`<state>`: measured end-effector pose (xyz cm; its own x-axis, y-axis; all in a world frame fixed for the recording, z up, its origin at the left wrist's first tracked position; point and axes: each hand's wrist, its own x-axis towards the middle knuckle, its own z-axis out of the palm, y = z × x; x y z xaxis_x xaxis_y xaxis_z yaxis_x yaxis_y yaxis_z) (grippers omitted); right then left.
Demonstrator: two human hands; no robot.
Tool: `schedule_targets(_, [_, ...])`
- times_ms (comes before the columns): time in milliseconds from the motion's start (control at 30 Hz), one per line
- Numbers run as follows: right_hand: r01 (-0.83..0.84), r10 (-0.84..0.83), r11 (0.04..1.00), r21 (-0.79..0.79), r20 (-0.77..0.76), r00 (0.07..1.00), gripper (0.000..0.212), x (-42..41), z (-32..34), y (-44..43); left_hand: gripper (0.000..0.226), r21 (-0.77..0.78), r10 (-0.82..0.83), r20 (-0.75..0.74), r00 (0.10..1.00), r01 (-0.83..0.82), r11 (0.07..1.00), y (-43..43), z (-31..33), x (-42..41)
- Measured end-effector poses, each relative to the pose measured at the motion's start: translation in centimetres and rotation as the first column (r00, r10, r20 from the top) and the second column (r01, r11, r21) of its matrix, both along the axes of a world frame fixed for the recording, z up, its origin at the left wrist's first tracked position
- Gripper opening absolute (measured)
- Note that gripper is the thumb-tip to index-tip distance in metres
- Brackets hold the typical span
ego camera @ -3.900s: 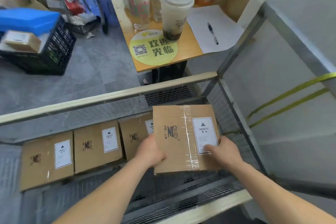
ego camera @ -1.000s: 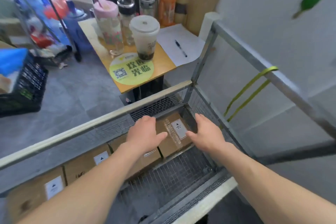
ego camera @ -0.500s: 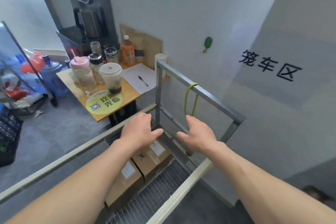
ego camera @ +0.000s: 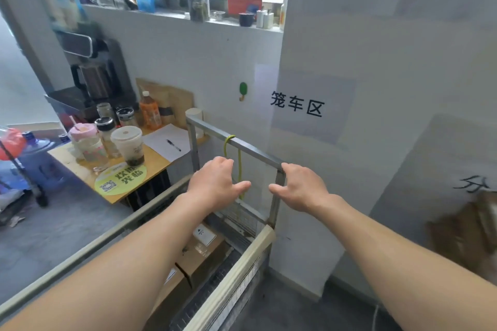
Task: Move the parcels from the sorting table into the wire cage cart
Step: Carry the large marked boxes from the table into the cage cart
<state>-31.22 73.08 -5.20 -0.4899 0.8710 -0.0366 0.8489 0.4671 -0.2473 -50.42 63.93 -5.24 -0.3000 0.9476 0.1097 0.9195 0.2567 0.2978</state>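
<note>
Two bare forearms, yours, stretch out over the cream front rail of the grey wire cage cart [ego camera: 234, 278]. Your left hand [ego camera: 215, 183] and right hand [ego camera: 298, 188] hover palm down above the cart's right end, side by side and apart. The fingers droop loosely, the thumbs point at each other, and they hold nothing.

Beneath your left forearm, the brown cardboard parcels with white labels [ego camera: 204, 248] lie in a row on the cart's mesh floor. A yellow-green strap [ego camera: 225, 148] hangs from the far rail, just behind your left hand. Further left stands a small wooden table [ego camera: 158, 161] crowded with cups and bottles.

Four seconds ago you gripped a parcel in both hands; it now lies at the row's right end. Within the last half second your hands have lifted clear of the cage.
</note>
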Motion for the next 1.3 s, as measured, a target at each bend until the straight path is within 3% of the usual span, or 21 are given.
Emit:
schedule_targets(167, [0.132,-0.133,0.991,0.035,0.011,0.991,0.062,4.9,2.4,-2.3,0.079,-0.004,-0.112,-0.011,0.994,0.112,0.994,0.3,1.6,3.7])
schedule_targets(333, [0.28,-0.284,0.957,0.077,0.042,0.958,0.045,9.9,3.9,-5.4,0.076,0.037,-0.249,-0.023,0.968,0.25,0.968,-0.2,2.9,7.2])
schedule_targets(700, [0.555,-0.571,0.818,0.149,0.095,0.816,0.073,17.8,4.8,-17.1,0.079,0.026,-0.563,-0.057,0.825,0.565,0.825,-4.6,3.4,15.2])
schedule_targets(900, [0.672,-0.686,0.727,0.144,0.1,0.721,0.067,22.8,5.5,-23.7,0.075,0.019,-0.71,-0.091,0.698,0.714,0.7,-7.3,3.6,21.2])
schedule_targets(1100, [0.75,-0.764,0.644,0.15,0.083,0.64,0.042,28.5,5.9,-30.3,0.075,0.004,-0.816,-0.121,0.565,0.823,0.568,-10.7,4.0,28.0])
schedule_targets(1300, [0.8,-0.817,0.577,0.165,0.083,0.571,0.043,34.0,5.7,-36.1,0.076,0.027,-0.872,-0.123,0.474,0.88,0.475,-15.1,4.6,34.8])
